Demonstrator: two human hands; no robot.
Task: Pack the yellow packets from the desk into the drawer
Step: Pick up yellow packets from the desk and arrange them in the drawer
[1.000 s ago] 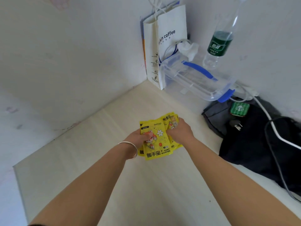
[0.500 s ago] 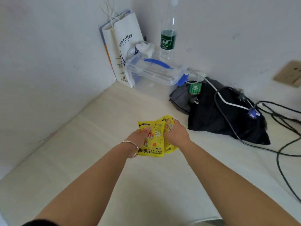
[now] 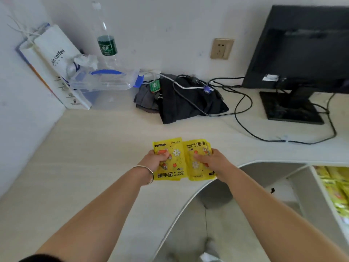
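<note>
Shifted rightward, fanned apart: yellow printed hand-warmer packets point(image 3: 177, 154), gripped between left hand point(image 3: 158, 160) and right hand point(image 3: 211, 161), hands slightly apart, at pale worktop point(image 3: 94, 148) edge. Step: carrying. Next, likely: swing right, lower into open white drawer point(image 3: 319, 184), part-filled.

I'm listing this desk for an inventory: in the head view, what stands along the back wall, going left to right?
paper coffee bag → water bottle → dark clothes pile → black monitor
</note>
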